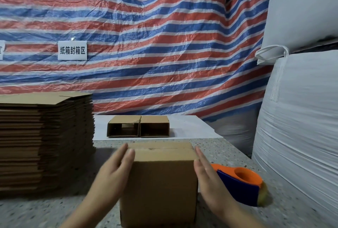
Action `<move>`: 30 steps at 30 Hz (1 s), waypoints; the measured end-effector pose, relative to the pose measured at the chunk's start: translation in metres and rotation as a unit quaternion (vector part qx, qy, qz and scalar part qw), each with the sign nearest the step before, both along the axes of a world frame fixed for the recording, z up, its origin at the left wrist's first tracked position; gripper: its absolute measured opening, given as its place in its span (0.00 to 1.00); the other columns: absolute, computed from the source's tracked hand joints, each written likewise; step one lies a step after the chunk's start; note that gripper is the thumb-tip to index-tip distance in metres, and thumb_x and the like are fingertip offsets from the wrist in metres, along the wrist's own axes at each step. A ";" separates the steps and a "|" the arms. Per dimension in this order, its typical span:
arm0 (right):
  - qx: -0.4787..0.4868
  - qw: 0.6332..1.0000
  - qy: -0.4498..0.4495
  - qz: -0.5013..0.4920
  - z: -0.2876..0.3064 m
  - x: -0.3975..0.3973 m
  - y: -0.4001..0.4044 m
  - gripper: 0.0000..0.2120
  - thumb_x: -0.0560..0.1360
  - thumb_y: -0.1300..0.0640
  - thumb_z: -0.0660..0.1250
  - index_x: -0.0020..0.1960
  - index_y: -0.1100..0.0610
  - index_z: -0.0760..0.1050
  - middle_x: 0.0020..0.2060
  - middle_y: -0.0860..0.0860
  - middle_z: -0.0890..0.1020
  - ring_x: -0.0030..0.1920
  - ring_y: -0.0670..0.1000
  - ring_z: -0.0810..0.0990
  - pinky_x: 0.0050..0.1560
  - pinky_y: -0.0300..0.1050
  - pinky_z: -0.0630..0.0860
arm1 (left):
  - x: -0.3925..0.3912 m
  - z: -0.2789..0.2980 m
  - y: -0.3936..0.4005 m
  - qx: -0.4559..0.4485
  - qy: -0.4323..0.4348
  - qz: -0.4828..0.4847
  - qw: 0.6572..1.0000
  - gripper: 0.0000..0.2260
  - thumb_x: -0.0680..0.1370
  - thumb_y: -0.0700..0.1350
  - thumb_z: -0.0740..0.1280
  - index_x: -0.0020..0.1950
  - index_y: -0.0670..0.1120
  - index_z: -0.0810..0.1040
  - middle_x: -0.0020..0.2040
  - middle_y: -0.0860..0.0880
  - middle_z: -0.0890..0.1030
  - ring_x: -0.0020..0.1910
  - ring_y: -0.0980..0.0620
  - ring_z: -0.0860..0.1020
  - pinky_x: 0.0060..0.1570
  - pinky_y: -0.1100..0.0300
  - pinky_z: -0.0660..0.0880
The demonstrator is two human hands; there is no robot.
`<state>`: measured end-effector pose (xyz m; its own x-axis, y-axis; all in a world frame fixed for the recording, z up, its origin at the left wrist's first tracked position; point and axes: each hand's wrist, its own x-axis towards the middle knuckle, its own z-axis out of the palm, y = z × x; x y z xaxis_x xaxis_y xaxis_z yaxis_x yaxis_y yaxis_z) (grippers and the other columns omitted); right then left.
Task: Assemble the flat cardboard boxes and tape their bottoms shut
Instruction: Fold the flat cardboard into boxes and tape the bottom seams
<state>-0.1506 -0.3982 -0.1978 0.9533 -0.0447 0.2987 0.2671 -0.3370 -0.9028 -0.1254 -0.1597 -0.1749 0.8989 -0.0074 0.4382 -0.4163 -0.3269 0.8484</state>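
Flat, straight-fingered left hand [117,169] and right hand [206,174] flank the erected brown cardboard box [161,182], flaps folded, seemingly untaped; orange-and-blue tape dispenser [243,182] lies beside the right hand; tall flat-carton stack [45,140] remains

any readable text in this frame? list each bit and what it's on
"纸箱封箱区": black characters on a white paper sign fixed to the striped tarp.
A second white sign at the left edge: cut off by the frame, only part of one character shows, not readable.
No print visible on the box between the hands, the flat cardboard stack, the tape dispenser or the white sacks.
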 end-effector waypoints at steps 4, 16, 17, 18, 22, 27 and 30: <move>0.018 1.000 -0.013 -0.017 -0.012 0.004 0.007 0.20 0.74 0.35 0.51 0.66 0.32 0.64 0.57 0.31 0.75 0.51 0.21 0.72 0.45 0.18 0.69 | -0.001 -0.018 0.002 -0.068 0.033 -0.062 0.995 0.26 0.73 0.64 0.58 0.72 0.67 0.62 0.71 0.66 0.64 0.71 0.64 0.60 0.71 0.60 0.57; 0.011 0.991 -0.043 -0.124 -0.005 0.004 0.019 0.22 0.71 0.30 0.51 0.49 0.42 0.77 0.39 0.37 0.84 0.43 0.36 0.81 0.44 0.31 0.77 | -0.008 -0.024 -0.007 -0.139 0.046 0.012 0.989 0.17 0.75 0.61 0.60 0.63 0.63 0.75 0.57 0.61 0.81 0.60 0.56 0.76 0.59 0.54 0.73; -0.001 0.989 -0.044 -0.140 0.005 0.009 0.018 0.23 0.71 0.29 0.51 0.40 0.45 0.75 0.29 0.37 0.79 0.33 0.36 0.78 0.33 0.29 0.72 | -0.002 -0.016 -0.007 -0.135 0.044 0.030 0.989 0.16 0.76 0.61 0.61 0.61 0.60 0.79 0.51 0.61 0.82 0.55 0.57 0.78 0.53 0.55 0.74; -0.021 0.987 -0.040 -0.157 0.015 0.015 0.016 0.27 0.71 0.28 0.50 0.33 0.48 0.71 0.23 0.40 0.75 0.26 0.39 0.74 0.27 0.31 0.67 | 0.006 -0.007 -0.008 -0.125 0.046 0.053 0.990 0.17 0.77 0.62 0.61 0.59 0.57 0.81 0.47 0.60 0.83 0.50 0.58 0.79 0.46 0.57 0.74; -0.100 0.971 0.079 -0.204 0.043 0.062 -0.001 0.33 0.77 0.29 0.53 0.43 0.57 0.79 0.39 0.50 0.83 0.40 0.50 0.81 0.42 0.46 0.77 | 0.047 0.023 -0.011 -0.065 0.166 0.076 0.981 0.22 0.79 0.65 0.60 0.57 0.48 0.81 0.44 0.52 0.80 0.45 0.52 0.78 0.40 0.58 0.72; -0.071 0.954 0.239 -0.163 0.025 0.093 -0.013 0.35 0.78 0.34 0.59 0.72 0.60 0.71 0.67 0.59 0.76 0.62 0.61 0.78 0.56 0.52 0.79 | 0.082 -0.003 -0.019 -0.021 0.321 0.026 0.946 0.21 0.81 0.55 0.63 0.64 0.39 0.75 0.51 0.43 0.80 0.51 0.45 0.79 0.52 0.55 0.77; -0.090 0.953 0.231 -0.173 0.012 0.098 -0.016 0.34 0.81 0.36 0.53 0.75 0.61 0.68 0.74 0.59 0.70 0.71 0.59 0.71 0.70 0.51 0.69 | 0.081 -0.014 -0.020 -0.051 0.339 0.025 0.939 0.25 0.78 0.57 0.67 0.64 0.37 0.75 0.50 0.42 0.80 0.46 0.46 0.81 0.37 0.58 0.76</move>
<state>-0.0523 -0.4146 -0.1853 0.9227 -0.3676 -0.1165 -0.2996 -0.4932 -0.8167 -0.0445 -0.1792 -0.1888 0.9696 0.0530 -0.2390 0.2447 -0.2348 0.9407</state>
